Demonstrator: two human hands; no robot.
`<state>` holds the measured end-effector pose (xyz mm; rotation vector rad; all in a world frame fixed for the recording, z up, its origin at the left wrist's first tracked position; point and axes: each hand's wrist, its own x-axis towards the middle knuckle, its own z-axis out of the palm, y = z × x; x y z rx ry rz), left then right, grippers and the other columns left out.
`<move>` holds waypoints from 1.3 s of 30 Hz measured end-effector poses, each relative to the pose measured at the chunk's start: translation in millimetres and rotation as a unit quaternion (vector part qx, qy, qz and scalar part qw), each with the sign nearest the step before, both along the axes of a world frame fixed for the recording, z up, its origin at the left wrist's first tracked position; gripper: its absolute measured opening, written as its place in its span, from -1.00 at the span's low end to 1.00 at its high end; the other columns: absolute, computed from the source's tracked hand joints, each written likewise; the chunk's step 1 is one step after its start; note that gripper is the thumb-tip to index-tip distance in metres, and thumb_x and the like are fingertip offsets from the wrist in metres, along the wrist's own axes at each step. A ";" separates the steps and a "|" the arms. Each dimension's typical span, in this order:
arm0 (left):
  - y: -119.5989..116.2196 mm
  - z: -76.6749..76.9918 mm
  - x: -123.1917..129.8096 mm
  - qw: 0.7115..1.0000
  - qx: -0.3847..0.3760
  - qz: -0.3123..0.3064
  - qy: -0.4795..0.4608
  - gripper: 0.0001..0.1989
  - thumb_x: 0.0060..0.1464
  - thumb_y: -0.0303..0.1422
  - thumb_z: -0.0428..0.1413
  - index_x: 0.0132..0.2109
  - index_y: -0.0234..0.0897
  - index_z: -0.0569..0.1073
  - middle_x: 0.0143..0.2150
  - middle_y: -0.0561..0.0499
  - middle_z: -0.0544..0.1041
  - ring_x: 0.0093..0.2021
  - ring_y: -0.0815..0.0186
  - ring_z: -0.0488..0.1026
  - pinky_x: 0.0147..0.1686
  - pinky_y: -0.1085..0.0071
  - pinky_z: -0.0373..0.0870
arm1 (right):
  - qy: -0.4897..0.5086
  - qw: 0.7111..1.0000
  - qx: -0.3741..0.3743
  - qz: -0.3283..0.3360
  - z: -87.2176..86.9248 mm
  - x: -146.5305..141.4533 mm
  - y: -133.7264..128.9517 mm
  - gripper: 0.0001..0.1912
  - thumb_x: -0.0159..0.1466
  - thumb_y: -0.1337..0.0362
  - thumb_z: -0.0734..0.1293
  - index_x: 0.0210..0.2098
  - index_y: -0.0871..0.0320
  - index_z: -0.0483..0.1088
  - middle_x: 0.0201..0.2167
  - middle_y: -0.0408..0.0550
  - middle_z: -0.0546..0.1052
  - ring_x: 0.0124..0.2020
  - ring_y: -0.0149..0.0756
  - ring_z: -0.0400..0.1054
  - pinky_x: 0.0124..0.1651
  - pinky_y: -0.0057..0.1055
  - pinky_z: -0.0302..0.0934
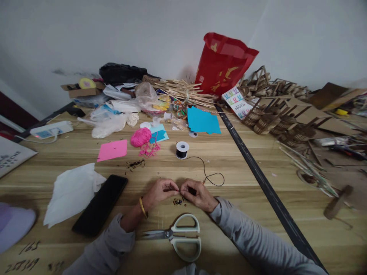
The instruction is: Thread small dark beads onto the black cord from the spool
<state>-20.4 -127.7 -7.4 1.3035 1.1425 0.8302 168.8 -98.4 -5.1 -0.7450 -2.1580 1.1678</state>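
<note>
West of the scissors [169, 233], a dark phone [100, 205] lies on the wood-grain counter [246, 229]. Beyond them, both hands [161, 190] [197, 195] pinch at something tiny above small beads [179, 201]; a black thread spool [182, 150] stands farther back, before a plain grey wall [160, 34].

Wall [160, 34]: was dim grey, darker toward the corners.
Tabletop [243, 164]: caught muted, diffuse light; shadows stayed soft.
Beads [179, 201]: lacked crisp detail.
Wooden piece [338, 202], right edge: looked stretched, blurred.
</note>
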 end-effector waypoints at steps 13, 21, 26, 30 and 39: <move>-0.5 -0.4 -2.2 1.000 0.014 -0.001 0.015 -0.85 -0.15 -0.37 0.21 -0.40 -0.40 0.47 -0.44 -0.02 0.52 -0.41 0.36 0.43 -0.34 0.45 0.35 | 0.005 1.000 0.007 0.003 -1.0 -0.1 0.6 -0.80 0.25 0.23 0.22 -0.39 0.25 0.35 -0.46 -0.07 0.40 -0.44 -0.40 0.25 -0.36 -0.49 0.14; -0.3 0.0 -0.4 1.000 0.008 0.003 0.014 -0.84 -0.17 -0.38 0.22 -0.41 -0.41 0.47 -0.45 -0.02 0.51 -0.41 0.37 0.42 -0.34 0.45 0.35 | 0.003 1.000 0.009 0.003 -0.6 -0.3 0.5 -0.81 0.24 0.24 0.23 -0.39 0.24 0.35 -0.47 -0.07 0.41 -0.45 -0.41 0.25 -0.38 -0.50 0.14; -0.8 1.8 -0.4 1.000 0.001 0.003 0.011 -0.84 -0.16 -0.38 0.21 -0.41 -0.41 0.46 -0.43 -0.02 0.51 -0.39 0.36 0.43 -0.31 0.43 0.35 | 0.000 1.000 0.009 0.003 -0.9 0.0 0.6 -0.80 0.25 0.23 0.23 -0.39 0.25 0.35 -0.46 -0.07 0.41 -0.45 -0.41 0.25 -0.37 -0.50 0.14; -0.8 2.0 -1.0 1.000 0.009 0.003 0.014 -0.83 -0.16 -0.36 0.22 -0.41 -0.41 0.47 -0.43 -0.04 0.51 -0.40 0.35 0.43 -0.33 0.44 0.35 | 0.001 1.000 0.010 0.004 0.2 0.3 0.4 -0.81 0.25 0.24 0.23 -0.39 0.25 0.36 -0.46 -0.07 0.41 -0.45 -0.41 0.25 -0.37 -0.51 0.13; -0.4 1.8 -0.9 1.000 0.008 0.001 0.009 -0.85 -0.17 -0.38 0.22 -0.41 -0.41 0.48 -0.45 -0.02 0.51 -0.42 0.37 0.42 -0.34 0.45 0.36 | -0.001 1.000 0.011 0.003 2.1 -0.3 -0.3 -0.79 0.25 0.22 0.22 -0.39 0.24 0.35 -0.47 -0.07 0.40 -0.46 -0.40 0.24 -0.39 -0.49 0.14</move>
